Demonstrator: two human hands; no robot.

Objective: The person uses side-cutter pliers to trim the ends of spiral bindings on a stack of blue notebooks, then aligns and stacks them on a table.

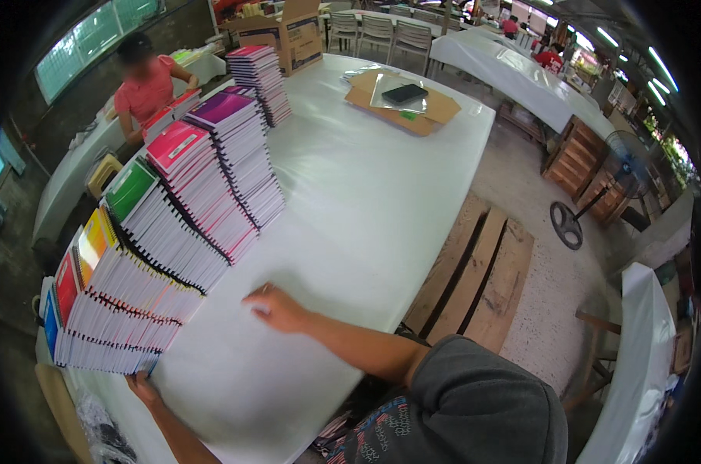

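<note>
Tall stacks of spiral-bound books stand in a curved row along the left side of the white-covered table (343, 193). Their top covers run from the blue book (51, 323) and red book (66, 282) nearest me to the yellow book (94, 246), green book (131, 190), pink-red book (179, 147) and purple book (221, 109). My left hand (143, 390) grips the bottom corner of the nearest stack, its fingertips partly hidden. Over the bare tabletop, right of the stacks, my right hand (277, 308) is empty, its fingers loosely bent and apart.
At the far end are another book stack (259, 81) and a cardboard box (292, 42). A phone (405, 94) lies on clear plastic and flat cardboard (358, 99). Across the stacks, a person in pink (151, 91) handles books. A wooden bench (474, 278) and fan (625, 166) stand at right.
</note>
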